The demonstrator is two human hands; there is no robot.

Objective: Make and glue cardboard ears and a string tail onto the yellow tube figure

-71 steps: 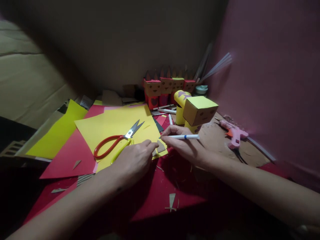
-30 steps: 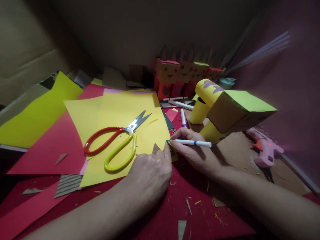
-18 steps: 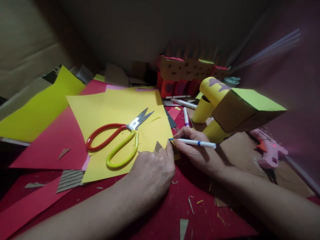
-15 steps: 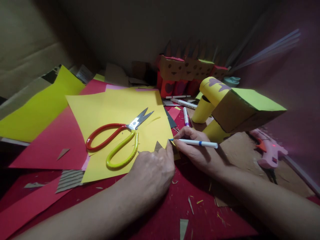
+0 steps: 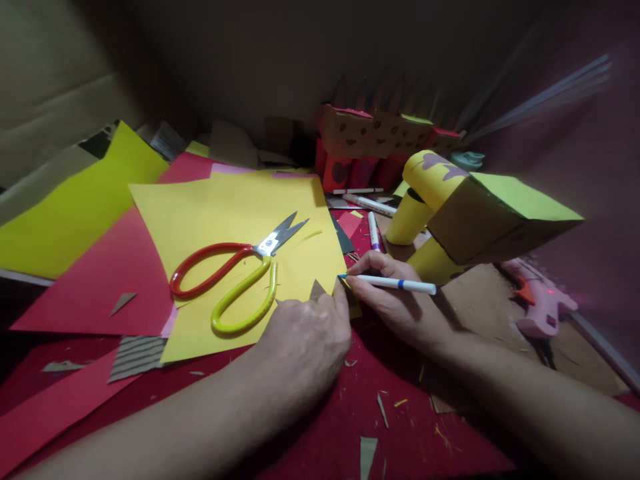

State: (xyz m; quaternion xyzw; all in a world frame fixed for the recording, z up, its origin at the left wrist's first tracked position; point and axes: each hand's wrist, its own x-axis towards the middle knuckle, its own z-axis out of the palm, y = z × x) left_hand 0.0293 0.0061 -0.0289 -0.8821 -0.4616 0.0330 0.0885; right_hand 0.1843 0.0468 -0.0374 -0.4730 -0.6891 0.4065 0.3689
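A white marker with a blue tip and blue band (image 5: 410, 285) is pinched in my right hand (image 5: 395, 293), its tip touching the yellow paper (image 5: 240, 200) at its right edge. My left hand (image 5: 313, 337), fingers curled, presses a small brown cardboard piece (image 5: 317, 291) onto that paper close to the marker's tip. Only a pointed part of the cardboard shows clearly; my fingers hide much of it. Left of my hands, scissors (image 5: 270, 245) with one red and one yellow handle lie on the paper, blades slightly apart.
A cardboard and yellow paper figure (image 5: 475, 213) stands right of my hands, with a pink glue gun (image 5: 543, 307) beyond it. Several cardboard figures (image 5: 350, 133) line the back. A purple-capped marker (image 5: 374, 232) and scraps lie on the red table (image 5: 310, 427). Red paper (image 5: 100, 280) spreads left.
The view has shifted slightly. My left hand stays pressed on the cardboard, and the marker's tip remains at nearly the same spot by the paper's edge.
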